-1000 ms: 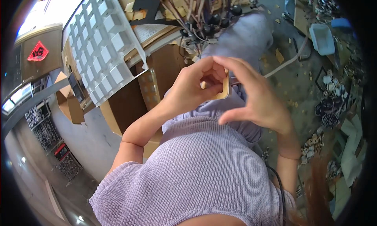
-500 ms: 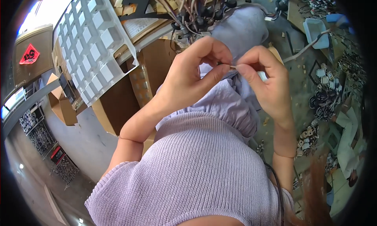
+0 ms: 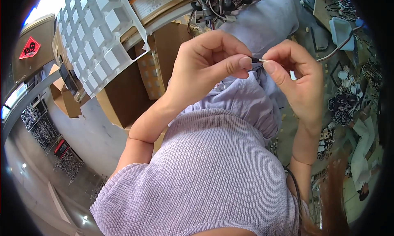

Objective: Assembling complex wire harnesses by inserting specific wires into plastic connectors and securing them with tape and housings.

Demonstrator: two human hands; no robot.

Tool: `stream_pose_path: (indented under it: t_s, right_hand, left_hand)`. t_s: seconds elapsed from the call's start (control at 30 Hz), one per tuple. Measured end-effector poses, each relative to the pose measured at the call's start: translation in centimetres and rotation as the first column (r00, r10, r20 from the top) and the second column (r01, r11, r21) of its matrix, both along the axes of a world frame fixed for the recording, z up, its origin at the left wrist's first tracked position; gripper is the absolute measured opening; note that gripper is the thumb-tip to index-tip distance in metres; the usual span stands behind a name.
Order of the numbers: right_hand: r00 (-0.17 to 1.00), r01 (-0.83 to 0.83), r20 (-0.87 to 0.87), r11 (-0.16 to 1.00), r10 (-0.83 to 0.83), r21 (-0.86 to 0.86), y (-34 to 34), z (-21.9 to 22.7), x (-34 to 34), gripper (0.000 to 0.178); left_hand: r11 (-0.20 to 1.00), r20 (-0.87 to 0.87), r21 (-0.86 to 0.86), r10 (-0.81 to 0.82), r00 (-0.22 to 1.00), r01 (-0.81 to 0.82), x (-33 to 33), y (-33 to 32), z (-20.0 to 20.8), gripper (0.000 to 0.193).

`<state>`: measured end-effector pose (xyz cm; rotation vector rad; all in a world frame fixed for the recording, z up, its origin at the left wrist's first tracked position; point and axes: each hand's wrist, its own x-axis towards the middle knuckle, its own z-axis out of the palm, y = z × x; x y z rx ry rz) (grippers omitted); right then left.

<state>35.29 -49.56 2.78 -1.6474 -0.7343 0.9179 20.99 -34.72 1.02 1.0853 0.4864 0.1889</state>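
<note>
My left hand (image 3: 205,68) pinches a thin dark wire piece (image 3: 255,60) between thumb and forefinger, above my lap. From the other side, the thumb and forefinger of my right hand (image 3: 301,78) close on its pale end. The fingertips stand slightly apart, with a short stretch of black and pale material bridging them. Out past my right hand a brown-grey cable (image 3: 338,47) runs to the upper right; whether it joins the held piece is hidden. Just beyond my hands hangs a bundle of wires with black round fittings (image 3: 225,4).
To the left stands a white moulded tray (image 3: 96,35) over open cardboard boxes (image 3: 127,98). On the right floor lie wire bundles (image 3: 342,107) and a pale blue plastic bin (image 3: 342,31). Another person (image 3: 361,154) sits at the far right.
Both hands have shifted a little to the right and up in the picture. Their fingertips are farther apart, so more of the thin wire piece shows between them.
</note>
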Motion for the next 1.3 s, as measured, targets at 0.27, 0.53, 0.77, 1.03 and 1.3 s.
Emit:
stream_pose_path:
  t_s: [0.27,0.53,0.77,1.03,1.3]
  right_hand:
    - [1.000,0.005,0.014,1.000,-0.004,-0.027,-0.3,-0.1,0.4,0.008]
    - [1.000,-0.012,-0.018,0.999,0.012,-0.030,-0.8,0.2,0.3,0.006]
    - [0.999,-0.026,0.021,0.999,0.027,-0.043,-0.9,0.5,0.2,0.006]
    - [0.992,-0.125,0.019,0.992,0.124,0.033,-1.2,0.8,0.0,0.009]
    - [0.977,-0.070,0.198,0.997,0.075,-0.030,0.1,2.5,-2.1,0.007]
  left_hand:
    - [0.999,0.067,-0.046,0.006,0.998,-0.002,-0.2,-0.6,-0.6,0.020]
    - [0.998,0.050,0.052,-0.033,0.998,0.030,-0.5,-0.5,-0.1,0.019]
    - [1.000,0.034,-0.027,-0.013,0.999,0.014,-0.6,-0.7,-0.2,0.017]
    - [0.901,-0.004,-0.345,-0.281,0.960,0.262,-0.4,-0.4,-0.1,0.062]
    - [0.221,0.575,-0.783,-0.100,0.812,0.582,-0.5,-1.5,-1.6,0.102]
